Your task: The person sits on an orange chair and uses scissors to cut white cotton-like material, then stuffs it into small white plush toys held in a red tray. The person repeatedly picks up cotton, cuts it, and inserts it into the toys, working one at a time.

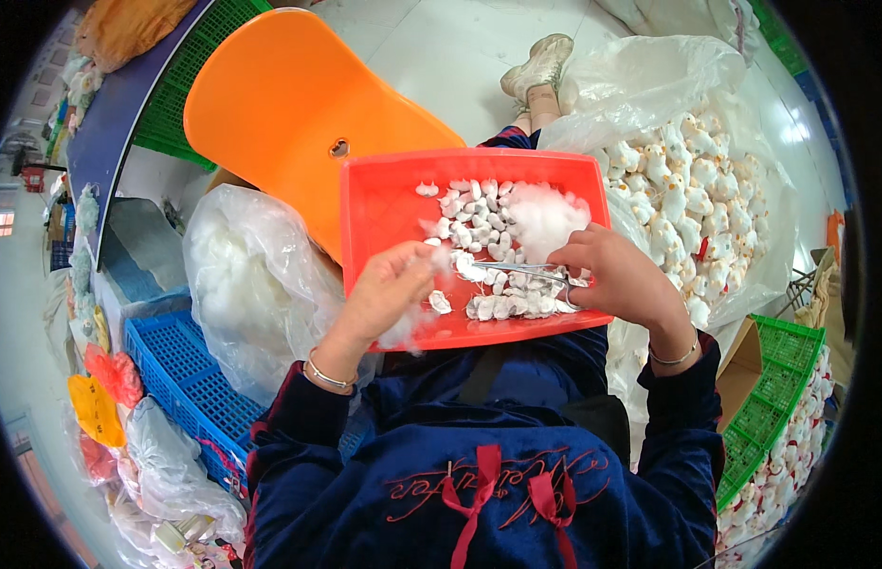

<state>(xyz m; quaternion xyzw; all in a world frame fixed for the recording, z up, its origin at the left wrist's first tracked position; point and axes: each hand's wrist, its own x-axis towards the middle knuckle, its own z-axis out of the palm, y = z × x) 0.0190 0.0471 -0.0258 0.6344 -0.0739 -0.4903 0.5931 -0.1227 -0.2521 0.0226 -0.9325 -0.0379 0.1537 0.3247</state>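
Observation:
A red plastic tray (pixel 379 204) rests across my lap. My right hand (pixel 632 280) has its fingers in the ring handles of silver forceps (pixel 524 269), which point left over the tray. At their tips is a small white fabric piece (pixel 470 269); whether they grip it I cannot tell. My left hand (pixel 389 292) pinches a tuft of white stuffing fibre (pixel 442 259) beside the tips, and more fibre hangs below its palm. Small stuffed white pieces (pixel 474 216) lie loose in the tray, others in a row (pixel 512 305) near its front edge. A fluffy fibre heap (pixel 552 218) sits at the back right.
Left of the tray stands a clear bag of stuffing (pixel 237 284), with an orange chair (pixel 270 95) behind it and a blue crate (pixel 190 384) nearer. On the right are a clear bag of white plush toys (pixel 682 185) and a green crate (pixel 771 389). A person's shoe (pixel 540 66) shows beyond the tray.

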